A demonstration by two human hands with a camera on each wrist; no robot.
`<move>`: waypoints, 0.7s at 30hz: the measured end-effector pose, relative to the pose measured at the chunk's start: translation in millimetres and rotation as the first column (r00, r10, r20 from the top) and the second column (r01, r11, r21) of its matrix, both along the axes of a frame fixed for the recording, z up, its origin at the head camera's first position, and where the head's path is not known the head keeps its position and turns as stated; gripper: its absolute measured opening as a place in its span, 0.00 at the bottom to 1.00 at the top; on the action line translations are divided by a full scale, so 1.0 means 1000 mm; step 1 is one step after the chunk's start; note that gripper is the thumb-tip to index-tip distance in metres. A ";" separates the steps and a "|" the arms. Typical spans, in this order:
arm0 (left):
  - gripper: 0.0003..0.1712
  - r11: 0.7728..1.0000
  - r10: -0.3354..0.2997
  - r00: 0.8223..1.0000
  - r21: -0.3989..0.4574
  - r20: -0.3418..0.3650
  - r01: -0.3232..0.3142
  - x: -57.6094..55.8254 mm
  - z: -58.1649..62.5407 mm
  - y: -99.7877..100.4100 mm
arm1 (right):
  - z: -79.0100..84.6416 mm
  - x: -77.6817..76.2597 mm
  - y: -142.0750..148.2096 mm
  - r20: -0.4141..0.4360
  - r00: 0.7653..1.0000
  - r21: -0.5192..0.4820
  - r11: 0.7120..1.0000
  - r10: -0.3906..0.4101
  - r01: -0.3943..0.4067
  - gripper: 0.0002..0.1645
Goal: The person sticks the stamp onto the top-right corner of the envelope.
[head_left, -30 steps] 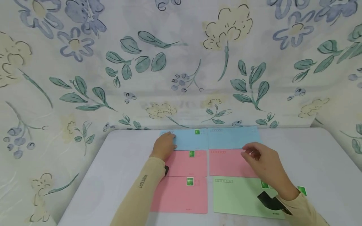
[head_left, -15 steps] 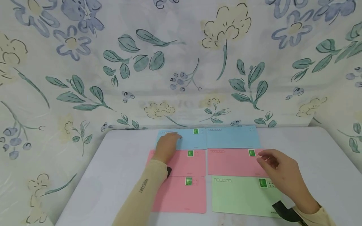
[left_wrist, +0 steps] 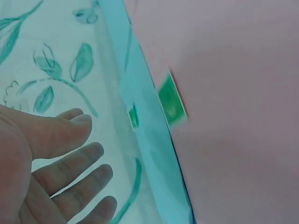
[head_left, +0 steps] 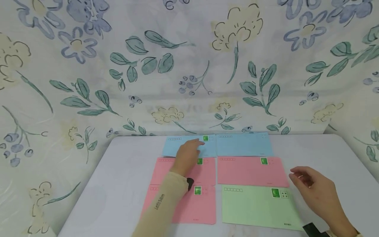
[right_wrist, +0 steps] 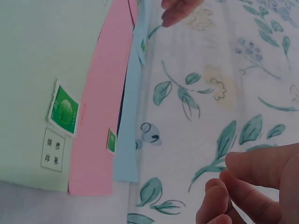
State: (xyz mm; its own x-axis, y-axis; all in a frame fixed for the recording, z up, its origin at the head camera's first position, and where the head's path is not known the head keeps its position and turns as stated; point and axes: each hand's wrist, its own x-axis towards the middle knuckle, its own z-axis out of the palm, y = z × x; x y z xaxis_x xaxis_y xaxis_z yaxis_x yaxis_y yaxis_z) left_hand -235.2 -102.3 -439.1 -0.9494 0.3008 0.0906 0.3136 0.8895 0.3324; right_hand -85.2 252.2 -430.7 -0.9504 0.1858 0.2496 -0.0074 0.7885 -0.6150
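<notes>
Over the left blue envelope (head_left: 171, 148) and the upper left pink envelope (head_left: 163, 171), my left hand (head_left: 189, 154) reaches with loose fingers pointing right, below a green stamp (head_left: 205, 138). The left wrist view shows its thumb and fingers (left_wrist: 77, 177) apart, with nothing between them. My right hand (head_left: 316, 191) hovers over the white table, right of the right pink envelope (head_left: 245, 171) and the green envelope (head_left: 245, 207). Its fingers are loosely bent, thumb near the forefinger; no item shows in them. Both of those envelopes carry green stamps near their upper right corners.
A second blue envelope (head_left: 242, 144) lies at the back right and another pink one (head_left: 189, 210) at the front left, partly under my left sleeve. The white table (head_left: 118, 164) ends at a floral cloth (head_left: 183, 59) behind.
My right hand has drawn back toward me and to the right, uncovering the stamp on the right pink envelope. My left hand has slid right across the left blue envelope.
</notes>
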 end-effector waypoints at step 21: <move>0.22 0.988 -0.048 0.990 0.151 0.133 0.028 0.006 -0.001 0.054 | -0.025 0.014 0.051 0.235 0.947 -0.011 0.973 -0.219 0.228 0.22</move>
